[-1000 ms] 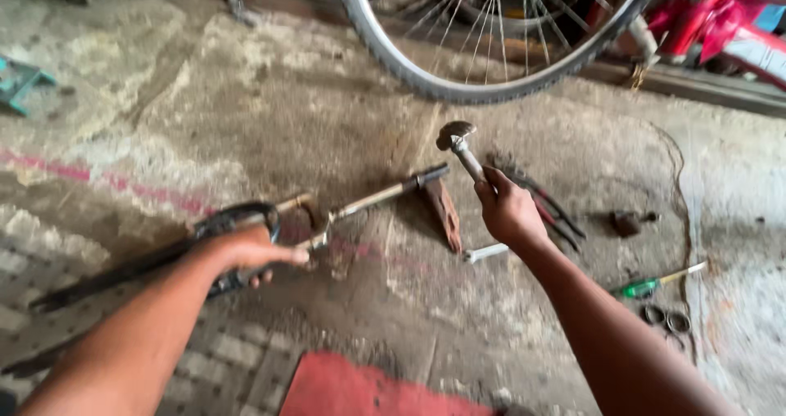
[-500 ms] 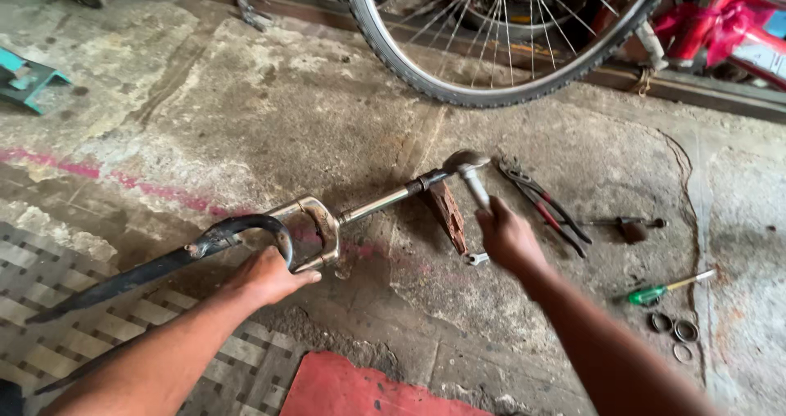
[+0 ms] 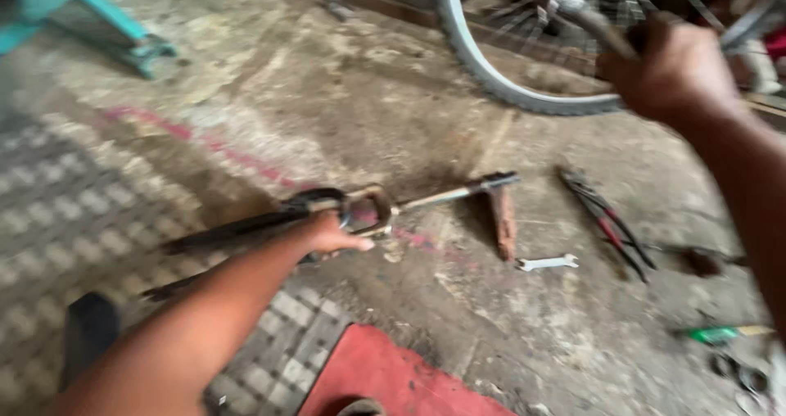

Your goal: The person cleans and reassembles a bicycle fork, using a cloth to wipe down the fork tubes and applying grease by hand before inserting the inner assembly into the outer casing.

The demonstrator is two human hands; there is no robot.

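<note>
My left hand [image 3: 332, 234] presses down on a bicycle fork [image 3: 270, 223] lying on the concrete floor [image 3: 344, 97], its fingers wrapped over the crown where the two dark blades meet. The fork's steerer tube [image 3: 442, 196] runs out to the right from my hand, and its far end rests on a rusty brick [image 3: 503, 221] set on the floor. The blades stretch away to the left, over a patch of checkered paving.

My right hand [image 3: 671, 68] is raised high at the upper right, fingers closed tight around a hammer handle [image 3: 602, 29]; the head is blurred against the wheel behind it and I cannot make it out. This hand is well apart from the fork and well above it.

A bicycle wheel [image 3: 491, 76] with a pale tyre stands behind, near the raised hand. On the floor just right of the brick lies a small silver spanner [image 3: 547, 262], and beyond it a pair of red-handled pliers [image 3: 610, 223]. A green-handled screwdriver [image 3: 720, 332] lies further right near the edge. A red mat [image 3: 393, 379] sits at the bottom, and a teal stand [image 3: 106, 23] at the upper left.
</note>
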